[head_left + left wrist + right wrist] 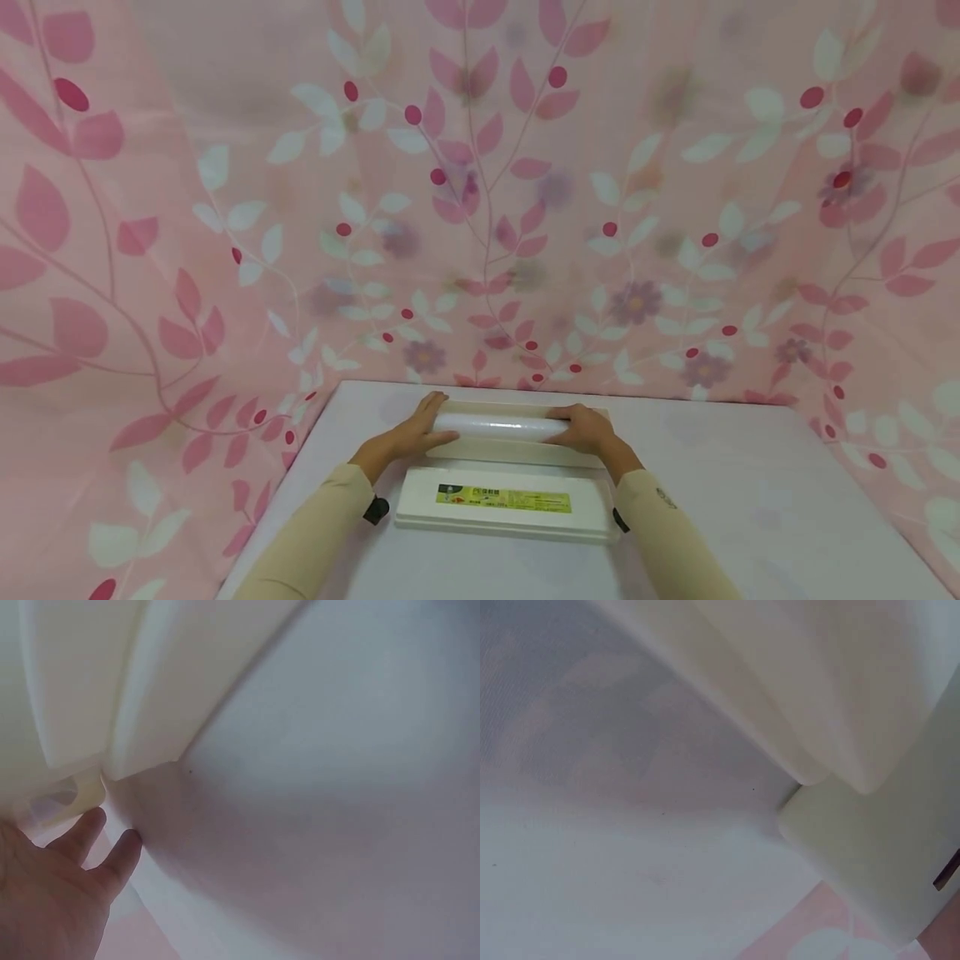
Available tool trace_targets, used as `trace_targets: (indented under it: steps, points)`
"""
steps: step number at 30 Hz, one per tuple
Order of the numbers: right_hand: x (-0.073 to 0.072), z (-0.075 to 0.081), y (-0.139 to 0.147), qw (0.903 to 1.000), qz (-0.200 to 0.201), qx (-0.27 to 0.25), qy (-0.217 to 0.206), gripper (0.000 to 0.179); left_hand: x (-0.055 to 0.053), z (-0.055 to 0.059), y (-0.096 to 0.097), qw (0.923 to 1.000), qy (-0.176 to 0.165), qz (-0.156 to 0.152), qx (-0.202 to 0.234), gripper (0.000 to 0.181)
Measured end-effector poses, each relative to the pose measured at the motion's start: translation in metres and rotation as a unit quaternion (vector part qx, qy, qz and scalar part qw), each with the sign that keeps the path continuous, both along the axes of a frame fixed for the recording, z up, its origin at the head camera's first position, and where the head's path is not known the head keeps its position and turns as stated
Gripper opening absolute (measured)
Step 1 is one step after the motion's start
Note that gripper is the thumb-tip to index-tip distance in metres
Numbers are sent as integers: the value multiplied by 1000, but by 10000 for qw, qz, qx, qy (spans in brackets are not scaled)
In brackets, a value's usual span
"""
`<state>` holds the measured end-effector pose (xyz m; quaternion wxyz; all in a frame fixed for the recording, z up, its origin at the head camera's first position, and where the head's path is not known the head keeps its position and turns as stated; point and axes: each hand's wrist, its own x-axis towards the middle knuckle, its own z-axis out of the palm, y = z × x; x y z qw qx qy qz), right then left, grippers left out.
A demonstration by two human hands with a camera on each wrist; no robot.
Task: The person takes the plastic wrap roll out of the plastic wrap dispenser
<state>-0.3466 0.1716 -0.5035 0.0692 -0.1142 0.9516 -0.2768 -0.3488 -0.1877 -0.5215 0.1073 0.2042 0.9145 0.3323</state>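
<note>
A shiny roll of cling film [495, 427] lies across the rear trough of an opened cream-white cling film dispenser [517, 452]. The dispenser's lid [427, 518], with a yellow-green label [555, 502], is folded out toward me. My left hand [420, 429] holds the roll's left end, thumb on the near side and fingers behind it. At the other end, my right hand [585, 427] grips the roll from above. In the left wrist view the left hand [56, 900] is close beside the dispenser's end. Only a sliver of the right hand [945, 930] shows in the right wrist view.
The dispenser stands on a table with a white cloth [750, 500], near its far edge. A pink leaf-patterned curtain [480, 208] hangs behind the table and along both sides. Dark wrist camera pieces [377, 510] flank the lid.
</note>
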Motion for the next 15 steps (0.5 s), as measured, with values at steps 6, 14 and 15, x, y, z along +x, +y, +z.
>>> trace_targets:
  steps: [6, 14, 15]
  points:
    - [4, 0, 4, 9997, 29, 194, 127, 50, -1, -4, 2, 9997, 30, -190, 126, 91]
    - [-1, 6, 0, 9988, 180, 454, -56, 50, -4, 0, 0, 9995, 0, 52, 325, 83]
    - [-1, 6, 1, 9985, 180, 500, -91, 51, -4, 0, 0, 9993, -46, 43, 361, 83]
